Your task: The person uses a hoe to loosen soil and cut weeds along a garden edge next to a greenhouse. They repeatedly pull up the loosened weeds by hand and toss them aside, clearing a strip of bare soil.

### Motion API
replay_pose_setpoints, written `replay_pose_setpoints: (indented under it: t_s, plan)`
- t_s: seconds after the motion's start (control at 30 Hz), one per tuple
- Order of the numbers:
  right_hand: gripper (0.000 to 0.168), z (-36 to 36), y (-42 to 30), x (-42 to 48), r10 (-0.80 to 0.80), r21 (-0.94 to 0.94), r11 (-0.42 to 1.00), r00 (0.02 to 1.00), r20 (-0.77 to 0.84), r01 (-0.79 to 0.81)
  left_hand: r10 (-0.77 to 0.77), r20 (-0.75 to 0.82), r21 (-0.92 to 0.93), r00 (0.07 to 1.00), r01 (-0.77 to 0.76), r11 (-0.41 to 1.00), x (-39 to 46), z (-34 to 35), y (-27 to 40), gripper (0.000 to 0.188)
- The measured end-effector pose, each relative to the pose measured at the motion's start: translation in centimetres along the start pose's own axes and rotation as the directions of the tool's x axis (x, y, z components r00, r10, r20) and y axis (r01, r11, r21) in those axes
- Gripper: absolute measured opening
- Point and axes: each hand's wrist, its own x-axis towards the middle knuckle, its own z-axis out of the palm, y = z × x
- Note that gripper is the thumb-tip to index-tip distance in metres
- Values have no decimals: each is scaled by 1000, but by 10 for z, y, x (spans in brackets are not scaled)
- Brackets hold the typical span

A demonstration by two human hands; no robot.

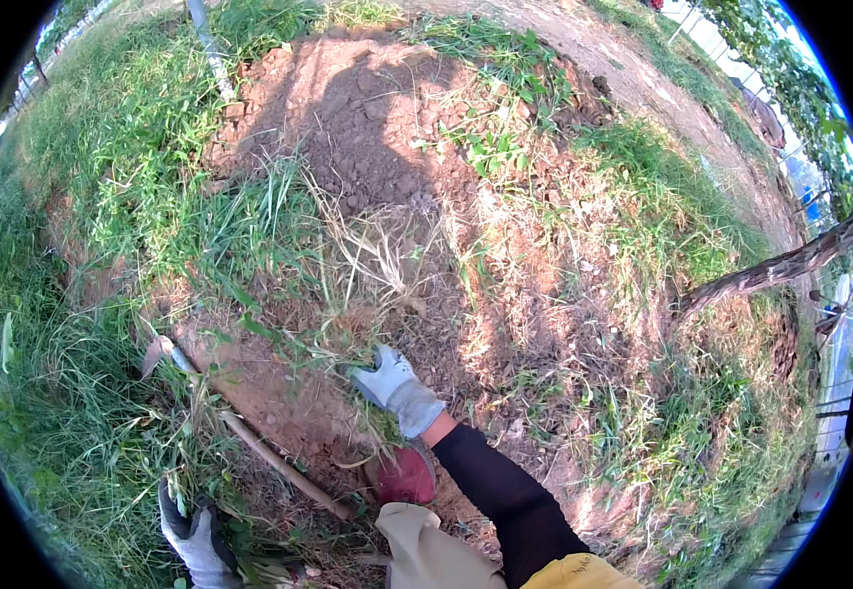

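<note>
My right hand [393, 386], in a white and grey work glove, grips a tuft of green weeds [330, 350] over bare soil. Low on the left, my left hand [198, 541], gloved in grey with dark fingers, has a bunch of weeds [192, 449] between thumb and fingers. That bunch rises across a hoe [279, 464] lying on the ground, hiding part of its wooden handle. The hoe's metal head [155, 355] points toward the far left. A red shoe [405, 475] is under my right forearm, below beige trousers [426, 545].
Dry uprooted stalks [386, 265] lie ahead on the soil. Beyond them is a mound of loose earth [360, 110]. A pale post [210, 51] stands at the upper left, and a tree trunk [772, 272] leans in from the right. Tall grass [65, 412] covers the left side.
</note>
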Motion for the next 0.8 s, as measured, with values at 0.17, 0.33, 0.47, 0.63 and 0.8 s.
replay_pose_setpoints:
  t_s: [0.17,0.33,0.47,0.63,0.8]
  plan:
    - [70,81,-41,-33,-95,395,915,995,15,81,154,57,7,986,-155,988,15,17,-20,71]
    - [60,81,-110,-84,-404,863,498,903,144,85,374,325,372,869,-481,794,-4,21,-11,62]
    - [48,47,-120,-111,-298,941,339,949,101,6,498,574,400,650,-753,522,-32,24,21,60]
    - [12,-37,-60,-127,-567,-128,791,638,-521,598,546,556,242,627,-750,615,-69,40,81,52]
    - [17,-140,54,-182,212,768,533,823,-526,354,600,356,298,717,-695,654,-54,-5,111,37]
